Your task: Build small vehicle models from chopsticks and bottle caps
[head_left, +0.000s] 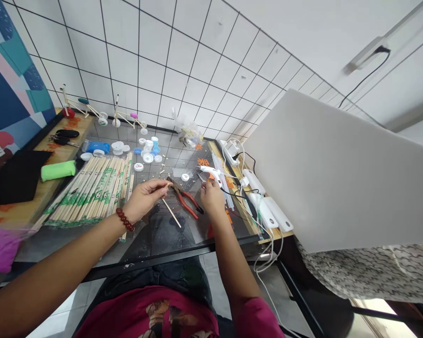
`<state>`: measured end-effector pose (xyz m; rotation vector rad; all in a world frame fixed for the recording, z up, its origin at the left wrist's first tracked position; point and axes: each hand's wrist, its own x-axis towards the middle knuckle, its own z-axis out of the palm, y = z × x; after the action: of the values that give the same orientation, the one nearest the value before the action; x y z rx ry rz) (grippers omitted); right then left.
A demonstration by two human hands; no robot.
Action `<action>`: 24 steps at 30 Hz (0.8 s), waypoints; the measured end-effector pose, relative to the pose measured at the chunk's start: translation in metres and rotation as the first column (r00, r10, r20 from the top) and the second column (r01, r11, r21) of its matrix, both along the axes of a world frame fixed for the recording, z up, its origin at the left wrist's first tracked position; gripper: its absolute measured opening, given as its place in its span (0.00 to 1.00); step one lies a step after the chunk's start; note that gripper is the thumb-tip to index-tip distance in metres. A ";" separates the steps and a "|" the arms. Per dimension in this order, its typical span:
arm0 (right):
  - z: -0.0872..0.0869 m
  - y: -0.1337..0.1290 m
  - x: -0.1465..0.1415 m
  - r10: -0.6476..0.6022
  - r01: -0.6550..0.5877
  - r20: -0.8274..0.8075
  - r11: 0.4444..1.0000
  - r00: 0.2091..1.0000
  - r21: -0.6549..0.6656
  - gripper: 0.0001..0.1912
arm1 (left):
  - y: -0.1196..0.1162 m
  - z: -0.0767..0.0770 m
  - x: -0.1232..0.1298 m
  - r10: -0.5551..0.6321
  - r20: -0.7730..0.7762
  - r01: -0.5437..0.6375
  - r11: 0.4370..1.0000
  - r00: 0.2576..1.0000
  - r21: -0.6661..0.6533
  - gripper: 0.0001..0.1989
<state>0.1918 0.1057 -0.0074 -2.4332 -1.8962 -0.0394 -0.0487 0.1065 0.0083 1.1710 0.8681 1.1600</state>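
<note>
My left hand (pixel 146 199), with a brown bead bracelet at the wrist, pinches what looks like a short piece of wooden stick (pixel 168 185). Below its fingertips a longer wooden stick (pixel 171 213) lies on the dark glass table. Red-handled pliers (pixel 186 199) rest between my two hands, jaws pointing away from me. My right hand (pixel 212 197) is closed just below the white glue gun (pixel 211 173); what its fingers grip is hidden. A white bottle cap (pixel 185 177) lies beyond the pliers.
Wrapped chopsticks (pixel 91 188) cover the left side, beside a green clay pack (pixel 58 170). Bottle caps (pixel 148 157) and two stick models (pixel 127 117) stand at the back. Clear glue sticks (pixel 223 176), white power strips (pixel 264 211) and cables lie right, beside a large white panel (pixel 334 178).
</note>
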 end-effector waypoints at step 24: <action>0.016 -0.001 0.028 -0.025 0.015 -0.070 0.990 0.997 -0.138 0.13 | -0.002 0.004 -0.003 -0.084 0.102 0.101 0.980 0.991 -0.170 0.24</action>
<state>0.2195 0.1047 0.0082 -2.5025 -1.9046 0.1813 -0.0519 0.1044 0.0120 0.9952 0.8171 1.0334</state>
